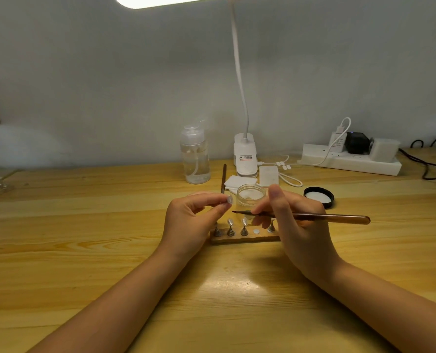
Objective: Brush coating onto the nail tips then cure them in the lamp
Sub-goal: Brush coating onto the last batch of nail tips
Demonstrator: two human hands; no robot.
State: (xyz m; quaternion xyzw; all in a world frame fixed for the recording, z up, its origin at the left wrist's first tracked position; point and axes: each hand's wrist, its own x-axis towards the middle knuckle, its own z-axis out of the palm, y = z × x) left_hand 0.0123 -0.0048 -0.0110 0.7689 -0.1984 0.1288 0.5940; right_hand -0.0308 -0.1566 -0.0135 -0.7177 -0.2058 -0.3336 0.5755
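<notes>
My left hand (190, 222) pinches a small clear nail tip (229, 200) on its stand, lifted above the wooden holder (240, 239). My right hand (292, 220) grips a brown-handled brush (339, 218), its dark bristles pointing left toward the held tip, a short gap apart. On the holder stand several metal pegs with nail tips (244, 222); one slot shows only a white disc (256, 231). Behind the hands sits an open clear jar (251, 196), its black lid (318, 196) lying to the right.
A clear pump bottle (194, 156), a second brush (223, 178), white wipes (240, 181), a small white block (268, 176) and a white desk lamp base (245, 155) stand at the back. A power strip (352, 160) with plugs and cables lies back right.
</notes>
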